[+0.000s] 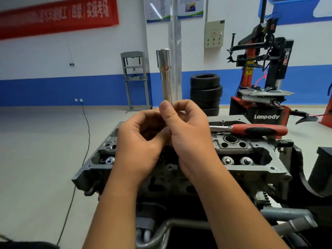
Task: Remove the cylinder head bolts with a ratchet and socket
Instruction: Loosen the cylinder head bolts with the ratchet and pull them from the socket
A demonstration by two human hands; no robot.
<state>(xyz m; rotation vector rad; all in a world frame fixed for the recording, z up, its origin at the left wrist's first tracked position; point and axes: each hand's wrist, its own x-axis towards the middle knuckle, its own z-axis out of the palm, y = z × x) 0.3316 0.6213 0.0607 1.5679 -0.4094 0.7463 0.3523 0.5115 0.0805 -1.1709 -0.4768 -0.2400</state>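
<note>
Two bare forearms come up from the near edge, no sleeves anywhere along them, no watch, no bands at the wrists. The left hand is ungloved, no rings showing on the fingers in view. The right hand is the same, bare, with a short, plain thumbnail showing at its far end. No markings on either arm.
</note>
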